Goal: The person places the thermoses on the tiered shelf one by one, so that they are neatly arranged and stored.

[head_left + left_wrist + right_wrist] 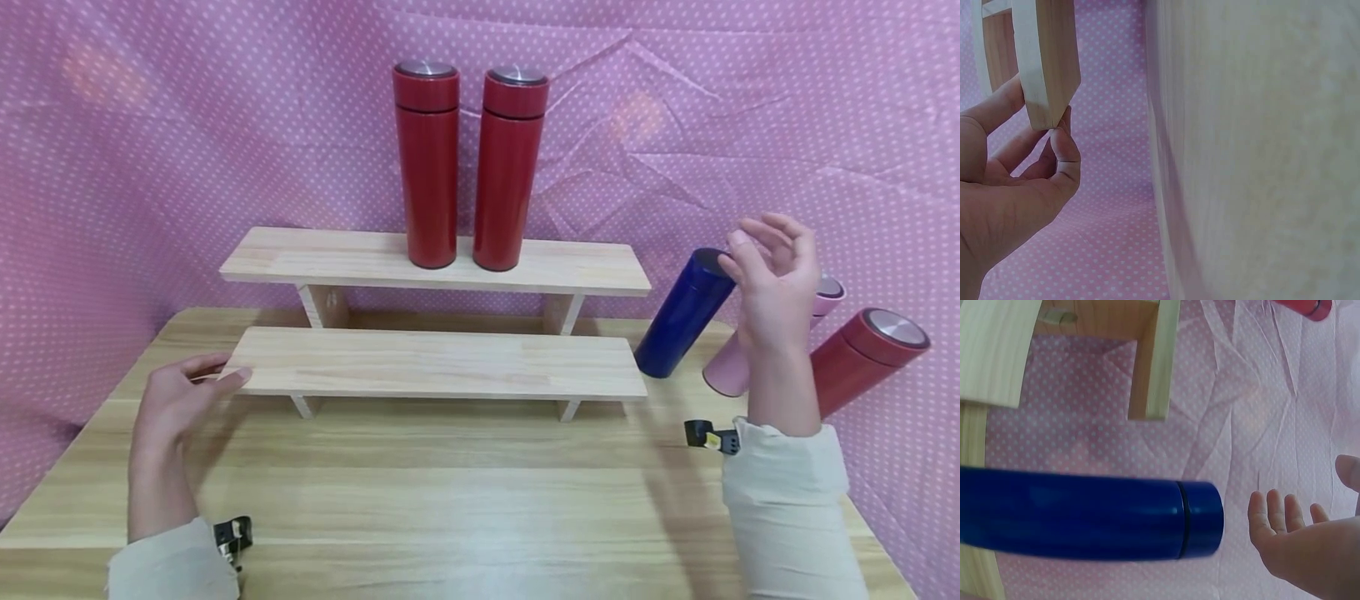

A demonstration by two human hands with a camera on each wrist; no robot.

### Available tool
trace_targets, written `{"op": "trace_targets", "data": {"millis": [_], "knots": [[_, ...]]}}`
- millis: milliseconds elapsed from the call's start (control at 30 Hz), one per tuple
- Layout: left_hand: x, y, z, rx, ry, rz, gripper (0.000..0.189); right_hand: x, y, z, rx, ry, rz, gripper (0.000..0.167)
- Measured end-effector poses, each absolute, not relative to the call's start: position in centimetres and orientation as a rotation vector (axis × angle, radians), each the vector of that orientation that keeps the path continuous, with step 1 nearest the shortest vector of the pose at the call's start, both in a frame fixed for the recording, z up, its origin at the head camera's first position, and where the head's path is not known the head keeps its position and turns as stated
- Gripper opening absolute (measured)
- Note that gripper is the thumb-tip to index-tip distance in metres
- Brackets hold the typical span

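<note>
Plainly, the left hand [180, 396] has hold of the lower wooden shelf [442, 362] by the front corner of its left end, thumb on the top side and the other fingers curled at the edge. That shelf stands on the counter [420, 492], in front of the upper wooden shelf [322, 260], which carries two red bottles [427, 167] standing side by side, one about midway between its ends and one a little nearer its right end. The right hand [776, 279] is raised near the counter's right edge, fingers loosely bent and spread from the thumb, holding nothing. It is just beside the cap of the blue bottle [684, 321], with a gap between in the right wrist view. This bottle stands near the counter's back right corner, by the lower shelf's right end. Further along the right edge are a pink bottle [727, 368], partly hidden by the right hand, and another red bottle [862, 358]. Pink dotted cloth [300, 108] hangs behind.
</note>
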State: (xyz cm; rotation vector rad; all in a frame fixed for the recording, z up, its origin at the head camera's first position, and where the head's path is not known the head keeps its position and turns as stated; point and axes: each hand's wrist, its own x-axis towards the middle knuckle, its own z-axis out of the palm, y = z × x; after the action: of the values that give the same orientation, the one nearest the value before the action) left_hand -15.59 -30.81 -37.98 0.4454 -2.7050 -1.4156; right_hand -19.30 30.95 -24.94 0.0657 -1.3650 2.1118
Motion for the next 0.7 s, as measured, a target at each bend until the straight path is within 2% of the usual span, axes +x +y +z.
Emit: {"op": "trace_targets", "data": {"millis": [700], "knots": [[-15.9, -30.6, -37.9, 0.429, -2.694, -1.425, 0.071, -16.4, 37.4, -23.6, -0.166, -1.124, 1.957, 0.043]]}}
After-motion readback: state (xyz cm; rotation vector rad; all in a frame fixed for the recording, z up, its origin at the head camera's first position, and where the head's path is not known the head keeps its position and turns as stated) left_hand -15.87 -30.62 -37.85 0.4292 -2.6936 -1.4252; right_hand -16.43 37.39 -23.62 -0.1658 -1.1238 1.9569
